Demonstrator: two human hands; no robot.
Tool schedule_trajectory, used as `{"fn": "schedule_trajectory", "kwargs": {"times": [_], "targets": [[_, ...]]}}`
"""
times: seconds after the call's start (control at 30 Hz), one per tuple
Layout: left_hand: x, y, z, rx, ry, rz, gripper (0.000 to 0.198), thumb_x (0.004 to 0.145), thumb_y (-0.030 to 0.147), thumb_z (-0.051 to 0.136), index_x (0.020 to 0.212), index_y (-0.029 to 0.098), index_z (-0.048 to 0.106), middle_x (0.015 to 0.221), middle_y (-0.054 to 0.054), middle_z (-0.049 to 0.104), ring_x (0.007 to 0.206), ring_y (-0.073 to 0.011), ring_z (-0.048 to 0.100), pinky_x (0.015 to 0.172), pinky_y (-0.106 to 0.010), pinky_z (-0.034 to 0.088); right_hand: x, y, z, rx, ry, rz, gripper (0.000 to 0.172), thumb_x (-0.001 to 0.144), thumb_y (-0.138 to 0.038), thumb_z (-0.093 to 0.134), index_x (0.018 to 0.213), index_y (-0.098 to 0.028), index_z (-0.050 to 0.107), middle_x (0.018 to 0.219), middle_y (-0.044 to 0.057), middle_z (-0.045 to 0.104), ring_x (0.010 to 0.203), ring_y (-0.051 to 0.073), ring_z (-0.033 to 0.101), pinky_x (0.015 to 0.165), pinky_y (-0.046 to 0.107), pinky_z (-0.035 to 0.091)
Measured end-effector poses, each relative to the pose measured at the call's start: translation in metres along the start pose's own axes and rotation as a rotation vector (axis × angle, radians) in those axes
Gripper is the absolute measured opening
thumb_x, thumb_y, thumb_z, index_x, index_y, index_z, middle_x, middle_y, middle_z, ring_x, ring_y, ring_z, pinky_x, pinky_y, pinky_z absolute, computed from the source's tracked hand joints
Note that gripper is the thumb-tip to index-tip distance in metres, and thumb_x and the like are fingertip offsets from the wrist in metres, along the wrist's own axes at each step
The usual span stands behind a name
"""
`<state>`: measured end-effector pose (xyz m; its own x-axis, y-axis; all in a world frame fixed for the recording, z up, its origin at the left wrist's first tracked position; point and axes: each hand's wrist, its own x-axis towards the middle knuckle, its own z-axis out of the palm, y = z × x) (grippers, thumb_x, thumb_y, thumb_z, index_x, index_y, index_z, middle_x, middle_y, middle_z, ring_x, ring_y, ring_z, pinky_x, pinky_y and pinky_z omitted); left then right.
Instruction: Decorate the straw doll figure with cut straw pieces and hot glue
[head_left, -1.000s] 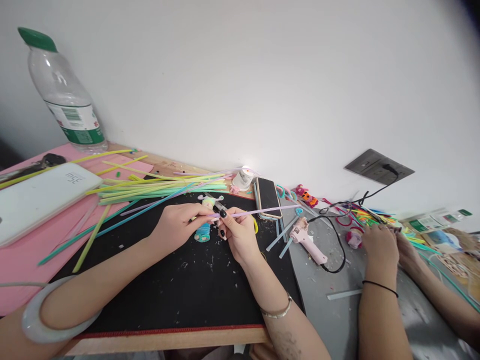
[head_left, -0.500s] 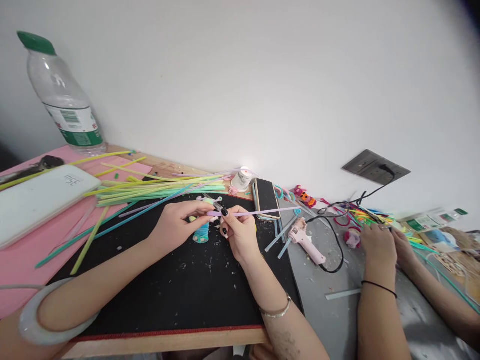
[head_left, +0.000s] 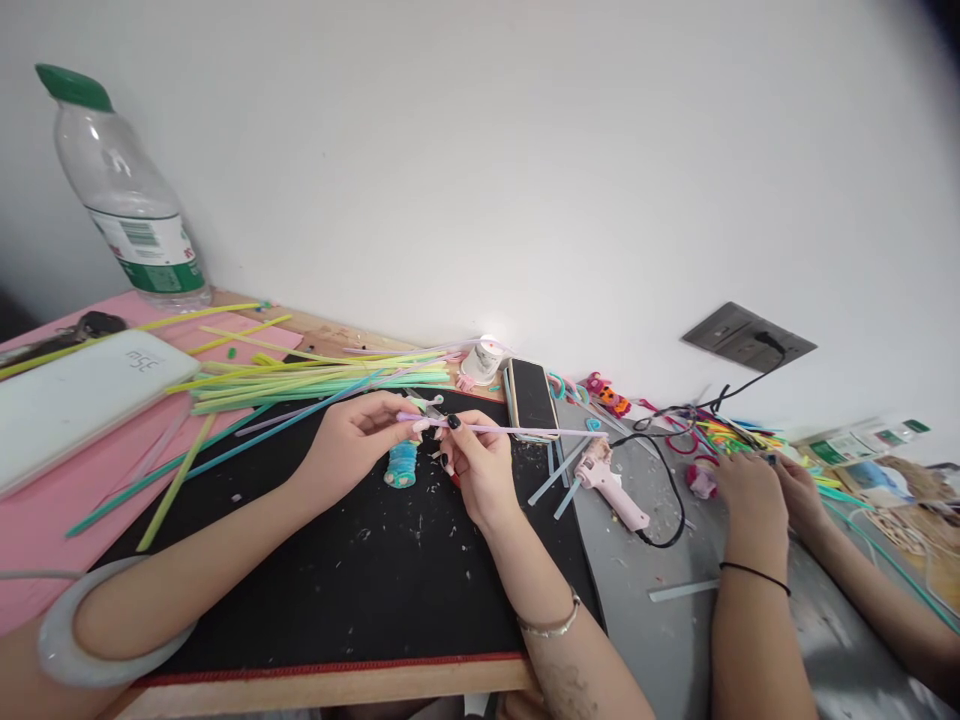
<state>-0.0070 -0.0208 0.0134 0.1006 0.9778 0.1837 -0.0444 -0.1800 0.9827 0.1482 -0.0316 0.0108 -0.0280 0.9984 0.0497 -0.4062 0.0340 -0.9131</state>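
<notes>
A purple pipe cleaner (head_left: 540, 431) runs between my two hands, its long free end reaching right toward the glue gun. My left hand (head_left: 367, 432) pinches it near its left end. With thumb and fingers closed, my right hand (head_left: 478, 455) grips it a little further along. Just behind and below my fingers, a blue pipe-cleaner figure (head_left: 401, 464) rests on the black mat (head_left: 337, 570); my hands partly cover its upper part.
Yellow and green pipe cleaners (head_left: 322, 378) lie behind my hands. A power bank (head_left: 90, 400) and bottle (head_left: 135, 200) stand left. Right are a phone (head_left: 531, 395), a paper cup (head_left: 484, 360), a pink glue gun (head_left: 609, 487) with its cord, and another person's hands (head_left: 754, 495).
The left end of the purple pipe cleaner has shifted slightly left and up between my fingers, and its right end has dipped a little. Both hands keep their pinch.
</notes>
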Motion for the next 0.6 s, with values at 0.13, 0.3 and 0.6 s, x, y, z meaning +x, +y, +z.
{"fn": "schedule_trajectory", "kwargs": {"times": [0.13, 0.3, 0.6], "targets": [[0.0010, -0.0001, 0.0007, -0.060, -0.052, -0.053, 0.022, 0.069, 0.035, 0.070, 0.082, 0.017, 0.067, 0.081, -0.005, 0.071, 0.074, -0.0188, 0.066, 0.073, -0.033, 0.054, -0.0003, 0.0013, -0.0005, -0.038, 0.003, 0.016, 0.019, 0.070, -0.031, 0.071, 0.074, -0.015, 0.062, 0.064, 0.000, 0.061, 0.044, 0.006, 0.042, 0.036, 0.017, 0.032], [-0.0002, 0.0001, 0.0039, -0.229, -0.053, -0.171, 0.022, 0.068, 0.034, 0.072, 0.081, 0.017, 0.068, 0.074, -0.003, 0.068, 0.066, -0.0147, 0.062, 0.067, -0.030, 0.053, -0.0024, 0.0018, 0.0008, -0.108, 0.011, 0.003, 0.020, 0.070, -0.033, 0.072, 0.073, -0.016, 0.063, 0.054, -0.003, 0.055, 0.041, 0.006, 0.040, 0.036, 0.018, 0.031], [-0.0006, -0.0020, 0.0063, -0.397, -0.025, -0.234, 0.015, 0.071, 0.031, 0.071, 0.073, 0.016, 0.069, 0.073, -0.002, 0.063, 0.067, -0.0110, 0.057, 0.066, -0.025, 0.051, -0.0040, 0.0017, 0.0011, -0.219, -0.086, -0.077, 0.015, 0.074, -0.029, 0.068, 0.082, -0.017, 0.070, 0.053, -0.003, 0.053, 0.042, 0.006, 0.041, 0.039, 0.020, 0.030]]}}
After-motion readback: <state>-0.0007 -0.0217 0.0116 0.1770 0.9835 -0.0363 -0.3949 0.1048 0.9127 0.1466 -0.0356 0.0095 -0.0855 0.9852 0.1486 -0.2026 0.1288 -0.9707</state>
